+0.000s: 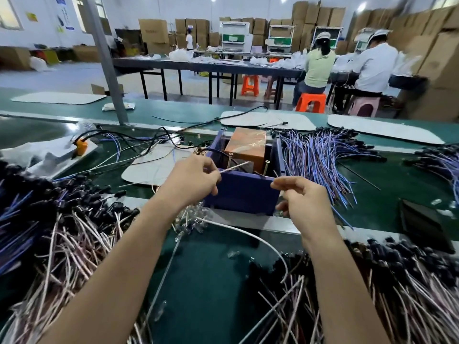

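Note:
My left hand [192,181] pinches a thin pale wire [233,167] whose free end points up and right over a purple box-shaped fixture [242,194]. An orange-brown block [248,145] sits inside the fixture, with two upright screws near it. My right hand [304,203] hovers at the fixture's right front corner, fingers curled with thumb and forefinger pinched together; what it holds is too small to tell. A white cable [250,235] curves across the green belt below the fixture.
Heaps of pinkish wires with black ends lie at left [74,234] and right [397,281]. A fan of blue-purple wires [320,160] spreads right of the fixture. White pads, black cables, an orange tool [82,146] and a grey post [109,70] stand behind. Two seated people work at a far table.

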Demonstrator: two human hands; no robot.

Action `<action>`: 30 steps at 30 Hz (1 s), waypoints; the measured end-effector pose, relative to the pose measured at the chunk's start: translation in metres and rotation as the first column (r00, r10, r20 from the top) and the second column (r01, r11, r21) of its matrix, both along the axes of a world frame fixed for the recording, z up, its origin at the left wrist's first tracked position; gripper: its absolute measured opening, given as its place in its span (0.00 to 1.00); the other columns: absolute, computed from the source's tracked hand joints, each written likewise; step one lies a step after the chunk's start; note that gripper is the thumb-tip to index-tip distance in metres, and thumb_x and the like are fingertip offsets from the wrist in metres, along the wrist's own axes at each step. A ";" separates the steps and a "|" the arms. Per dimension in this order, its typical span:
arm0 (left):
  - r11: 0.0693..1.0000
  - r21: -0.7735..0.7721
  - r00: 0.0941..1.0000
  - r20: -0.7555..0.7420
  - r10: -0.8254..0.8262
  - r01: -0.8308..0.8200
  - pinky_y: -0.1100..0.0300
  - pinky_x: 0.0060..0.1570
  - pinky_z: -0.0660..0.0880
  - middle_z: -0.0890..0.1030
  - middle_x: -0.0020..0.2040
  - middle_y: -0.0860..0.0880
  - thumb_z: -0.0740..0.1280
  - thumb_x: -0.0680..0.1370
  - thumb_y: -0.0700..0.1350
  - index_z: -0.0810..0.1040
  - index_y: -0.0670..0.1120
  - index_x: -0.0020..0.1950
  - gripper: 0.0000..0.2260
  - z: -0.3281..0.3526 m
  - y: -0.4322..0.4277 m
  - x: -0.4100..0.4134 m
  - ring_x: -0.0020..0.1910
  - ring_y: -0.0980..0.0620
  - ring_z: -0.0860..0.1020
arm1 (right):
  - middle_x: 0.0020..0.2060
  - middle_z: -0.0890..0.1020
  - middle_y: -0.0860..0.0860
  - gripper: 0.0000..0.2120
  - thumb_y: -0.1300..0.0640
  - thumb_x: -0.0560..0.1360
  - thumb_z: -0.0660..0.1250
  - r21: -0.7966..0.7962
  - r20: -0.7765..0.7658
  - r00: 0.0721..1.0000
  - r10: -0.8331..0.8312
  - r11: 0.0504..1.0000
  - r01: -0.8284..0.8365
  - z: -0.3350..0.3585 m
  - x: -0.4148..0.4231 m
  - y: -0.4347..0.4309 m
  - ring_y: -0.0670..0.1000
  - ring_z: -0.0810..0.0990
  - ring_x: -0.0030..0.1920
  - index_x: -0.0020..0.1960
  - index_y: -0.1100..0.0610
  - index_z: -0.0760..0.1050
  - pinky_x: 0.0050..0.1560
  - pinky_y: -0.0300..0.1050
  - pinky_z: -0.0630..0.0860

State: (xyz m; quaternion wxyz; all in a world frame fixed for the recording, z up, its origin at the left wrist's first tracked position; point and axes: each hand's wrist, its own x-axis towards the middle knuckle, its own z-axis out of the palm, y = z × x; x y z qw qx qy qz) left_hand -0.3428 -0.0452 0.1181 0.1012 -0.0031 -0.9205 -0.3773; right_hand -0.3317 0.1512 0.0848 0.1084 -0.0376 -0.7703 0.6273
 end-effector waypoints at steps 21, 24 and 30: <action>0.999 -0.035 0.998 -0.062 0.030 -0.033 0.73 0.25 0.65 0.80 0.29 0.50 0.66 0.76 0.44 0.79 0.47 0.37 0.08 0.002 -0.010 0.000 0.24 0.64 0.72 | 0.48 0.81 0.51 0.16 0.70 0.79 0.55 -0.012 0.042 0.996 0.082 0.997 -0.082 -0.015 -0.001 -0.014 0.47 0.77 0.26 0.45 0.54 0.75 0.26 0.30 0.68; 0.996 -0.064 0.997 -0.066 0.051 -0.055 0.66 0.31 0.67 0.79 0.32 0.51 0.67 0.76 0.44 0.80 0.45 0.39 0.07 0.001 -0.012 -0.001 0.30 0.58 0.73 | 0.50 0.81 0.52 0.15 0.70 0.79 0.55 0.004 0.055 0.995 0.083 0.996 -0.083 -0.014 -0.001 -0.014 0.47 0.76 0.26 0.47 0.55 0.76 0.25 0.30 0.67; 0.994 -0.068 0.996 -0.010 0.084 -0.085 0.67 0.29 0.70 0.81 0.34 0.46 0.66 0.75 0.43 0.80 0.45 0.37 0.07 -0.004 -0.012 -0.002 0.37 0.49 0.78 | 0.50 0.81 0.52 0.15 0.71 0.79 0.55 -0.033 0.048 0.993 0.111 0.993 -0.109 -0.012 0.001 -0.013 0.48 0.75 0.26 0.49 0.55 0.76 0.24 0.29 0.67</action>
